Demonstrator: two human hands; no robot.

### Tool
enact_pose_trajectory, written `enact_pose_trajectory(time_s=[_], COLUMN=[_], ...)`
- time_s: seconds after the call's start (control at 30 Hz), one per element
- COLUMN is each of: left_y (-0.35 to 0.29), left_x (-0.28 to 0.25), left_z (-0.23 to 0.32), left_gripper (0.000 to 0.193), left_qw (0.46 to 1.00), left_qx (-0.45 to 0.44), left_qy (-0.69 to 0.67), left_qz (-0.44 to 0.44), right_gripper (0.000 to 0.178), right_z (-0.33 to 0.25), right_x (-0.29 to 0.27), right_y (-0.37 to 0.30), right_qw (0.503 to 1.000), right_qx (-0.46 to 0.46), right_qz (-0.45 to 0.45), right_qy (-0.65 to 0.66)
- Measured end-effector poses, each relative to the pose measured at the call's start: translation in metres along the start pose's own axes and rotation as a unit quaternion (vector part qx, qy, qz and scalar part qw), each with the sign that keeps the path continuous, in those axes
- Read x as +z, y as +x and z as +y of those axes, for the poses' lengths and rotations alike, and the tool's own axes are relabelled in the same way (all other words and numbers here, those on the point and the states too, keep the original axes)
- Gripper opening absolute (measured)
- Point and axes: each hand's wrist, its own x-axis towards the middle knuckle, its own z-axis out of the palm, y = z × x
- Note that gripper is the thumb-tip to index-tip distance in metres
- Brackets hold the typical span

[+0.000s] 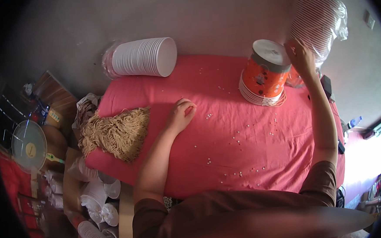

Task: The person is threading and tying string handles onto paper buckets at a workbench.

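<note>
My left hand [183,114] is over the red cloth [176,163], its fingers curled in toward the thumb; whatever they may pinch is too small to make out. To its left lies a thick bundle of tan cords [119,134]. My right hand [302,59] is raised at the far right, fingers closed, beside the top of an upside-down stack of paper buckets [264,75]. The top bucket is orange with a printed pattern and a grey band, its white base facing up. White rims and loose tan cord show at the bottom. What my right fingers hold is hidden.
White paper buckets [145,58] lie nested on their side at the back left. A tall bagged stack [313,22] stands behind my right hand. Small white bits [241,174] are scattered over the cloth. Bagged cups [93,197] fill a carton at lower left, near a round fan [29,146].
</note>
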Motion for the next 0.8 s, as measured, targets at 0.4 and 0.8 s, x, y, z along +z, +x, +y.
enact_pose_trajectory(time_s=[0.4, 0.8], left_y=[0.003, 0.008], left_x=[-0.016, -0.025], left_z=[-0.014, -0.045], left_gripper=[0.011, 0.033], left_qw=[0.992, 0.903], left_qx=[-0.067, -0.201], left_qy=[0.019, -0.218], left_qz=[0.108, 0.311], right_gripper=[0.034, 0.04], right_z=[-0.223, -0.346], right_x=[0.175, 0.323], right_y=[-0.025, 0.013], right_qw=[0.93, 0.823], right_qx=[-0.222, 0.073], right_qz=[-0.211, -0.213], right_qy=[0.204, 0.521])
